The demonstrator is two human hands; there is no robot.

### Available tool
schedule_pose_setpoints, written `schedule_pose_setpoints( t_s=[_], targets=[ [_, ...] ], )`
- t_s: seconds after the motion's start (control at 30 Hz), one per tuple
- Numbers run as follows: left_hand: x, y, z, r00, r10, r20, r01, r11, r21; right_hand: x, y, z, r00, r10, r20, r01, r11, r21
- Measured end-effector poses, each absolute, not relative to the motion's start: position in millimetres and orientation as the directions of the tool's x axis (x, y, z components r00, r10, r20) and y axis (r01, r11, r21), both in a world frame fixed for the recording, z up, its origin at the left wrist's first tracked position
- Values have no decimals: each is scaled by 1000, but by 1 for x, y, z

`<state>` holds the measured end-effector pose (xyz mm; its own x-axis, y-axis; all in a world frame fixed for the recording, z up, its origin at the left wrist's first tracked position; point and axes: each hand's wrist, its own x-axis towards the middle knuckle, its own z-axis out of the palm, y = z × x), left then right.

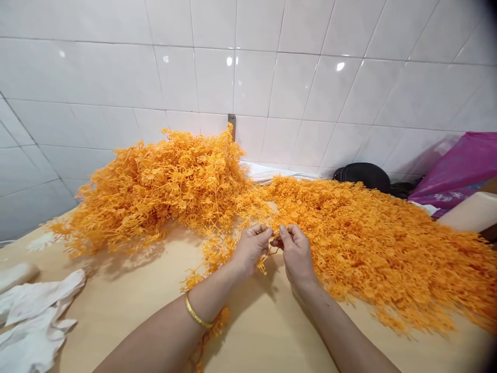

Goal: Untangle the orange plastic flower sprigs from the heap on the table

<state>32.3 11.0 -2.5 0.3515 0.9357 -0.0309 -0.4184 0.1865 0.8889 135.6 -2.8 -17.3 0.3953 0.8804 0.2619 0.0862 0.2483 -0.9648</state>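
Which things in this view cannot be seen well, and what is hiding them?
Head view:
What the left hand and right hand pinch: their fingers hide it.
The tabletop under the orange strands: the strands hide it.
The black bag: its lower part is behind the strands.
The magenta bag: the right edge cuts it off.
The white cloth: the left edge cuts it off.

Glossy white ceramic wall tiles (pixel 256 83) rise from behind the table, their thin grey grout lines running left to a wall corner (pixel 39 147) where two tiled walls meet. A narrow metal bracket (pixel 232 124) is fixed to the tiles above the back of the pale tan tabletop (pixel 248 331). Small bright reflections of light (pixel 340 66) gleam on the glazed tiles, and the room looks evenly lit.
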Motion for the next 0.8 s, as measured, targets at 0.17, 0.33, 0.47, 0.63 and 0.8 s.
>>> schedule_pose_setpoints(
  t_s=[0.17,0.33,0.47,0.63,0.8],
  targets=[
    [30,16,-11,237,969,-72,-452,176,874,166,-1,-1,673,733,95,-205,308,-929],
    [30,24,-21,166,983,-77,-531,155,833,150,-14,7,380,913,149,-104,202,-974],
    [26,23,-21,134,986,-98,-537,155,829,131,-25,5,193,962,194,99,177,-979],
    [19,24,-18,140,984,-112,-534,170,828,130,-28,-3,-11,984,179,483,162,-861],
    [19,22,-11,238,964,-119,-584,240,776,125,-28,-6,20,943,332,494,280,-823]
  ],
)
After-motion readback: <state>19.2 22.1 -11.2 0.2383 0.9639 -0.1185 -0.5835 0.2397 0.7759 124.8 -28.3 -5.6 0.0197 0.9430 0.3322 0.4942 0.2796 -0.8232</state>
